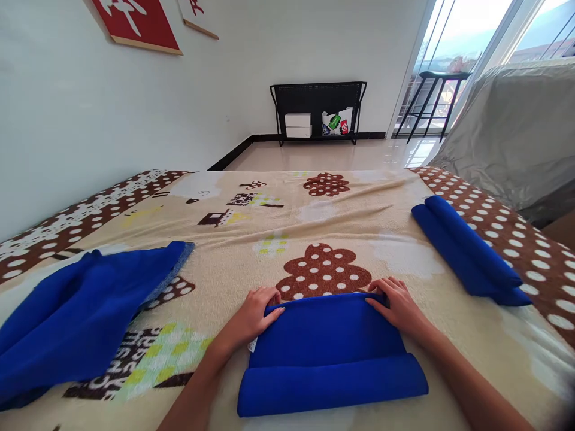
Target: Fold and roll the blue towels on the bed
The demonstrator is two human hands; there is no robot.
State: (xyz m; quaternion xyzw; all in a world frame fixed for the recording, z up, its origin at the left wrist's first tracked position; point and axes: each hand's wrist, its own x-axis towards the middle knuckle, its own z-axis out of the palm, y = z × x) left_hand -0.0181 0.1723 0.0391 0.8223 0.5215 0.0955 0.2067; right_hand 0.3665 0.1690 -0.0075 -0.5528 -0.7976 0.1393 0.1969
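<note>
In front of me on the patterned blanket (233,263) lies a folded blue cloth (330,335), its near edge doubled over into a thick flap. At its far left corner, the thumb and fingers of my left hand (259,310) pinch the edge. My right hand (395,304) grips the far right corner the same way. A small white tag (252,345) pokes out at the cloth's left side. To the left a second blue cloth (85,311) is spread loosely and rumpled. A blue bundle (469,248), folded or rolled long and narrow, rests at the right.
Brown polka-dot borders (507,233) run along the blanket's sides. Beyond its far edge, a black rack (318,96) holds white boxes (298,124) and a printed bag (336,123). A grey-covered bulky object (521,126) stands right, near a black stool (431,96).
</note>
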